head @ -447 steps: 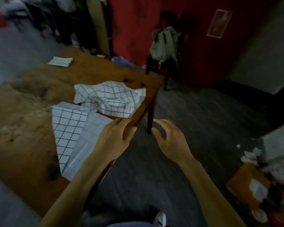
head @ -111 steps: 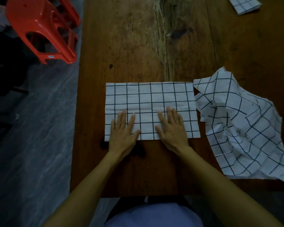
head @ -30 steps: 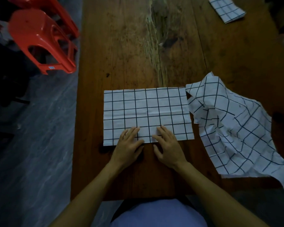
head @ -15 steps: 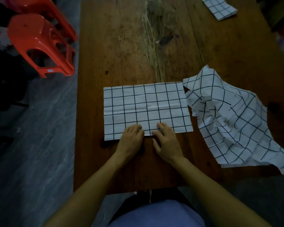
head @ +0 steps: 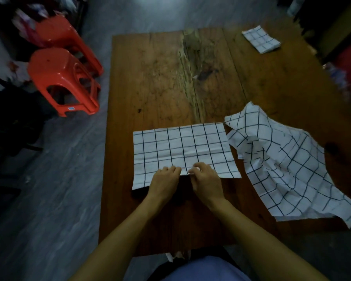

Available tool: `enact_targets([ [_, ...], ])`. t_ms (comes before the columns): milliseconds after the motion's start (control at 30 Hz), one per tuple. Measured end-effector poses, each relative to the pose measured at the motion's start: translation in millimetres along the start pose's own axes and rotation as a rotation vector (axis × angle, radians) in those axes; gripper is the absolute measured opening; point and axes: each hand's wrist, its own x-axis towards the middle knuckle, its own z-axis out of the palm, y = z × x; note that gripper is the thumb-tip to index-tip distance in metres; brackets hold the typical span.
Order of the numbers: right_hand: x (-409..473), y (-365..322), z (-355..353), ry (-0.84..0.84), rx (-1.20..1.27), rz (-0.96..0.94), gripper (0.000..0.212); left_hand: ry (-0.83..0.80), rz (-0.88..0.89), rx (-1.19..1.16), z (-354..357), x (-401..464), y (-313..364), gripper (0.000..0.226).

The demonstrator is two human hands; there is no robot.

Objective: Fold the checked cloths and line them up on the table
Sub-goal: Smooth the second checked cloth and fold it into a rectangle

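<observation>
Near the table's (head: 160,82) front edge, the left hand (head: 164,180) and right hand (head: 206,180) pinch the flat checked cloth's (head: 182,147) near hem side by side.

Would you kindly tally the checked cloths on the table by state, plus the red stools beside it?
Half-folded cloth, near edge pinched by left hand and right hand: 1
Crumpled cloth: 1
Folded cloth, far right corner: 1
Red stools: 2
Total: 5
</observation>
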Motion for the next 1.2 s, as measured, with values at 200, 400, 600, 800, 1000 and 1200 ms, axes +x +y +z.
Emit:
enact_targets([
  [200, 12, -22, -42, 0.064, -0.033, -0.001, 0.014, 0.037, 0.040, -0.063, -43, -9, 9, 0.018],
  [400, 24, -39, -95, 0.172, 0.117, 0.066, 0.024, 0.109, -0.015, -0.586, -85, -26, 20, 0.034],
  [600, 23, -47, -137, 0.279, 0.305, 0.059, 0.034, 0.338, -0.275, -0.869, -94, -17, 5, 0.019],
  [800, 15, -45, -174, 0.232, 0.391, -0.037, 0.035, 0.069, -0.588, -1.117, -85, -18, 3, 0.043],
  [1000, 6, -23, -201, 0.220, 0.451, -0.054, 0.038, -0.057, -0.723, -1.493, -79, -12, 23, 0.037],
  [1200, -2, 15, -220, 0.219, 0.506, 0.019, 0.046, 0.198, -0.723, -1.640, -89, -7, 31, 0.024],
])
